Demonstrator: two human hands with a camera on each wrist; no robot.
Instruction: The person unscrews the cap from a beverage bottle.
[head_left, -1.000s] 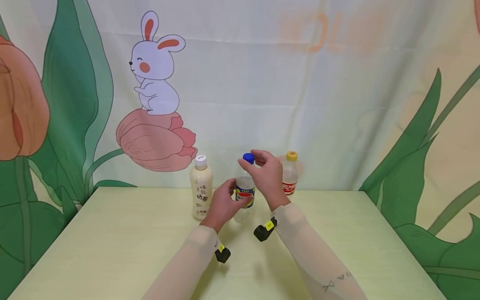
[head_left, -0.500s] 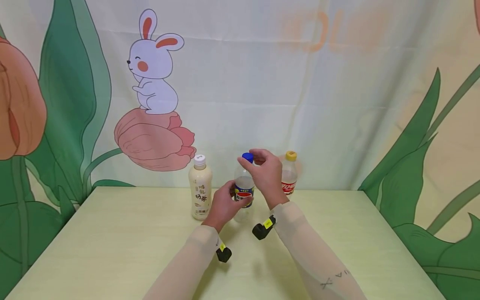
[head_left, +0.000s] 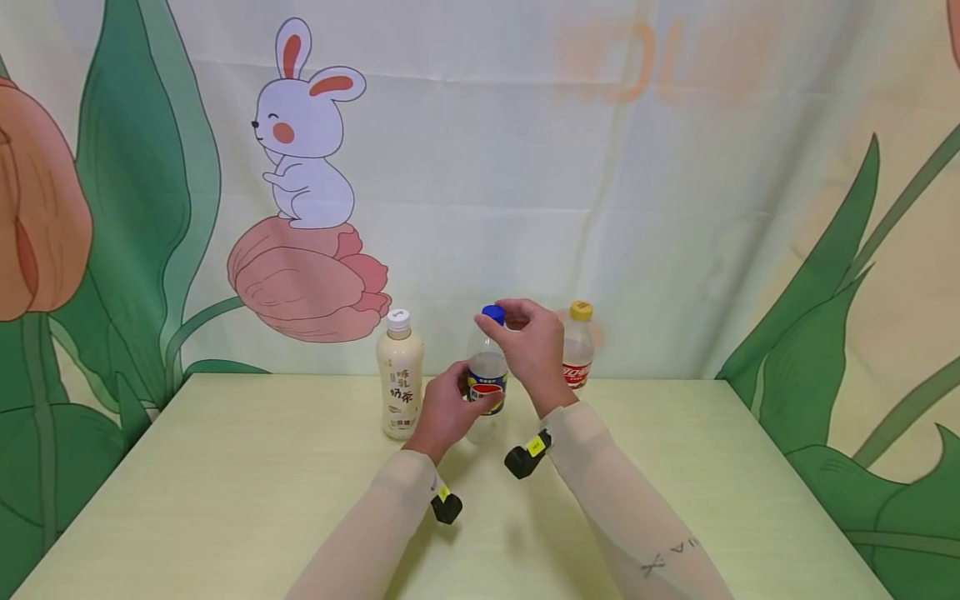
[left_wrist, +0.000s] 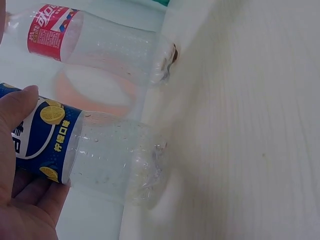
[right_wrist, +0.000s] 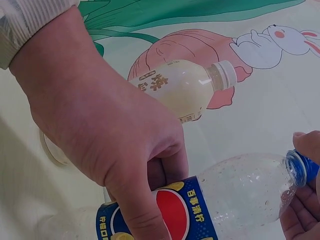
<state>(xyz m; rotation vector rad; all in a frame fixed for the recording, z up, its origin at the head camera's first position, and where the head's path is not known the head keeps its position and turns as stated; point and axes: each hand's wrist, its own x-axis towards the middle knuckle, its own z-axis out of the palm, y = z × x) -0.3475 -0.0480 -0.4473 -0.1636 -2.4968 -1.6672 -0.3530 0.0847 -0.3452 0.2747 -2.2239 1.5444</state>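
Observation:
A clear plastic soda bottle with a blue Pepsi label stands upright near the back of the table. My left hand grips it around the label, thumb across the front. At the top, my right hand holds the blue cap between thumb and fingers. The right wrist view has that cap on the neck, with the right hand at the frame edge and the left hand over the label. In the left wrist view, the bottle's lower part shows below the left hand.
Left of the soda bottle stands a cream-coloured milk tea bottle with a white cap. A clear bottle with a red label and yellow cap is at the right, partly behind my right hand. A printed curtain hangs behind the table.
The head view has turned a little, so the bottles appear slightly further left. Both hands keep their hold on the soda bottle and its cap.

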